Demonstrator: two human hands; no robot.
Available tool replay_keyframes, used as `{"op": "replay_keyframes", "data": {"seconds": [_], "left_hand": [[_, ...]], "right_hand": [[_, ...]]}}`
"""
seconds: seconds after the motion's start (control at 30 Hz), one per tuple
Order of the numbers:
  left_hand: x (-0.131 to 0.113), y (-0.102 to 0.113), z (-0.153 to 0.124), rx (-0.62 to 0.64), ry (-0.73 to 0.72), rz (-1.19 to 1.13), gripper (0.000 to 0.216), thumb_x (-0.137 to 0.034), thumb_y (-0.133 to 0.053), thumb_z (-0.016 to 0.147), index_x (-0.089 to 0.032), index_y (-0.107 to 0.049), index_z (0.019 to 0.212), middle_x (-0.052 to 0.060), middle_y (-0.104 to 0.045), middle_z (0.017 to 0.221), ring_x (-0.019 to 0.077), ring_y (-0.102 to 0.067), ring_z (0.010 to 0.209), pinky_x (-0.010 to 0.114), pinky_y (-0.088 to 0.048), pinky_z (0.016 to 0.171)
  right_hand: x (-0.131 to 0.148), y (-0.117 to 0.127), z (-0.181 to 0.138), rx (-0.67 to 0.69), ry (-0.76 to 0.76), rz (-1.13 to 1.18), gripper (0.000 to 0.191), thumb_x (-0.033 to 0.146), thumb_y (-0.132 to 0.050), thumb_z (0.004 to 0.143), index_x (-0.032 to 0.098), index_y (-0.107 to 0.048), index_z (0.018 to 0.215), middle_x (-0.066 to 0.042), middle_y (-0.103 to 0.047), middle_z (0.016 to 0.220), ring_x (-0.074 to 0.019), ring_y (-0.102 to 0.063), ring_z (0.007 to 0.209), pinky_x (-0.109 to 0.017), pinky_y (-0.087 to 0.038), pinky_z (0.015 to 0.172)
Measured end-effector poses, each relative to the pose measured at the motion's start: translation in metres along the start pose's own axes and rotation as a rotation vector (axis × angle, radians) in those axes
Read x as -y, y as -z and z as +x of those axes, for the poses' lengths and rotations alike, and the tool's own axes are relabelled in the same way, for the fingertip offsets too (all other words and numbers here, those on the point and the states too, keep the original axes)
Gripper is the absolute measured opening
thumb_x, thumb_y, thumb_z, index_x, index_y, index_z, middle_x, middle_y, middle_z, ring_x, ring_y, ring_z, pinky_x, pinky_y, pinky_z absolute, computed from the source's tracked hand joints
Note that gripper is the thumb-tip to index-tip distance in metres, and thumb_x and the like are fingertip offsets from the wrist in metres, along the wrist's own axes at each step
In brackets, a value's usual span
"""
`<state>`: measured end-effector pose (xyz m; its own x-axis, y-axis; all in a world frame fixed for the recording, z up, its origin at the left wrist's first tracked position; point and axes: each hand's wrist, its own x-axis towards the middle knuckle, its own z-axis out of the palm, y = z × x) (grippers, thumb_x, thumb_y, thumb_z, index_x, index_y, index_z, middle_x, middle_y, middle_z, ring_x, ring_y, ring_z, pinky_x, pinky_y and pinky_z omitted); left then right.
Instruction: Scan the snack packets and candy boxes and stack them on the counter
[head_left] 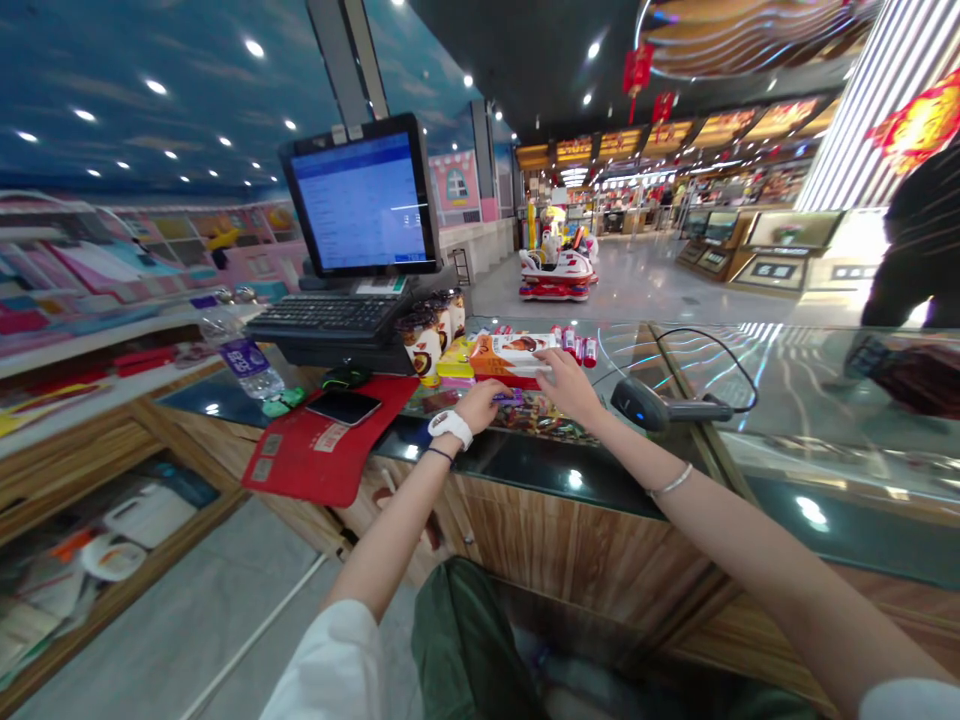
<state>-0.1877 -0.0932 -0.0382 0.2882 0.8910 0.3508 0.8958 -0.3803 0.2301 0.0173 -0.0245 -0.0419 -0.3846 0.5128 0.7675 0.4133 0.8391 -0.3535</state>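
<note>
My left hand [484,402] rests on the glass counter [675,440] with its fingers curled round a small purple thing that I cannot make out. My right hand [568,385] reaches forward and grips the near edge of an orange and white snack box [510,355] lying on the counter. A yellow packet [454,362] lies just left of the box. Several small red and white tubes [576,345] lie behind it. A white watch sits on my left wrist and a thin bracelet on my right.
A barcode scanner [660,407] with a black cable lies right of my hands. On the left are a till screen [364,198], a keyboard [326,315], snack cups [424,340], a phone [343,406] on a red mat [319,450] and a water bottle [244,355]. A person in black [919,250] stands beyond the counter at right.
</note>
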Motion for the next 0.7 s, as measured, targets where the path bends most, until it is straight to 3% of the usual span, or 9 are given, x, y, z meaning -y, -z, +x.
{"op": "replay_keyframes", "data": {"seconds": [0.1, 0.17, 0.23, 0.3, 0.43, 0.53, 0.7], "left_hand": [[-0.003, 0.011, 0.004, -0.098, 0.042, 0.037, 0.034, 0.001, -0.054, 0.071, -0.018, -0.070, 0.094, 0.007, -0.069, 0.104, 0.0223, -0.066, 0.102, 0.038, -0.052, 0.099], [-0.005, 0.022, 0.008, -0.269, 0.078, 0.054, 0.028, -0.003, -0.056, 0.072, -0.018, -0.069, 0.092, 0.007, -0.067, 0.102, 0.0232, -0.064, 0.102, 0.038, -0.052, 0.099], [-0.007, 0.031, 0.014, -0.462, 0.134, 0.070, 0.028, -0.008, -0.057, 0.076, -0.018, -0.068, 0.100, 0.009, -0.065, 0.107, 0.0244, -0.062, 0.108, 0.039, -0.049, 0.102], [-0.008, 0.034, 0.021, -0.547, 0.201, 0.095, 0.036, -0.013, -0.057, 0.079, -0.018, -0.065, 0.113, 0.011, -0.063, 0.117, 0.0262, -0.059, 0.115, 0.041, -0.046, 0.107], [-0.005, 0.021, 0.027, -0.505, 0.350, 0.168, 0.052, -0.022, -0.058, 0.084, -0.021, -0.055, 0.135, 0.013, -0.055, 0.139, 0.0312, -0.047, 0.134, 0.048, -0.035, 0.116], [0.002, 0.009, 0.022, -0.444, 0.436, 0.178, 0.059, -0.026, -0.056, 0.087, -0.020, -0.047, 0.144, 0.013, -0.053, 0.144, 0.0324, -0.042, 0.140, 0.050, -0.031, 0.118], [0.009, 0.003, 0.016, -0.398, 0.426, 0.166, 0.059, -0.025, -0.053, 0.087, -0.020, -0.046, 0.145, 0.008, -0.053, 0.148, 0.0297, -0.035, 0.146, 0.049, -0.021, 0.124]], "right_hand": [[-0.006, 0.005, 0.001, -0.047, -0.012, -0.011, 0.034, 0.017, -0.048, 0.086, 0.019, -0.060, 0.118, -0.013, -0.064, 0.117, -0.0275, -0.059, 0.111, -0.046, -0.048, 0.102], [-0.009, 0.008, 0.002, -0.074, -0.022, -0.030, 0.038, 0.017, -0.048, 0.085, 0.019, -0.059, 0.121, -0.013, -0.062, 0.121, -0.0287, -0.058, 0.115, -0.048, -0.046, 0.105], [-0.013, 0.010, 0.002, -0.083, -0.044, -0.052, 0.044, 0.018, -0.050, 0.083, 0.020, -0.056, 0.127, -0.014, -0.060, 0.125, -0.0301, -0.056, 0.120, -0.050, -0.044, 0.107], [-0.016, 0.010, -0.001, -0.049, -0.077, -0.069, 0.053, 0.019, -0.053, 0.081, 0.019, -0.052, 0.134, -0.015, -0.056, 0.133, -0.0314, -0.052, 0.127, -0.051, -0.041, 0.110], [-0.021, 0.004, -0.008, 0.094, -0.169, -0.085, 0.074, 0.023, -0.059, 0.078, 0.018, -0.038, 0.148, -0.019, -0.041, 0.151, -0.0345, -0.038, 0.142, -0.054, -0.035, 0.115], [-0.021, 0.000, -0.011, 0.220, -0.231, -0.077, 0.085, 0.025, -0.063, 0.076, 0.019, -0.029, 0.154, -0.019, -0.032, 0.159, -0.0361, -0.028, 0.148, -0.056, -0.031, 0.117], [-0.023, -0.002, -0.011, 0.291, -0.277, -0.062, 0.086, 0.025, -0.064, 0.076, 0.015, -0.029, 0.154, -0.021, -0.025, 0.162, -0.0378, -0.022, 0.150, -0.056, -0.027, 0.119]]}}
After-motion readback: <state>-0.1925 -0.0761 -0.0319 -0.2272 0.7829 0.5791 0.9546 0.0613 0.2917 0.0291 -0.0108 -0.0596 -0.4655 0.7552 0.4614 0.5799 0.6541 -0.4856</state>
